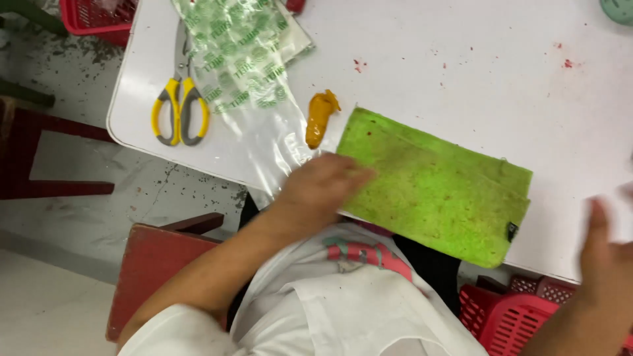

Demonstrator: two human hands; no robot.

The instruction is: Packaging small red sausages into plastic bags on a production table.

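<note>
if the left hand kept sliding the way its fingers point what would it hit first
The left hand points right, fingertips already at the near left edge of the green cloth. Going straight on, it would likely run over that cloth first. The orange lump lies off its line, farther up the table.

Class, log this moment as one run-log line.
left hand: on near corner of folded green cloth | right hand: blurred, off cloth | yellow-handled scissors, clear plastic bag: on white table
</note>
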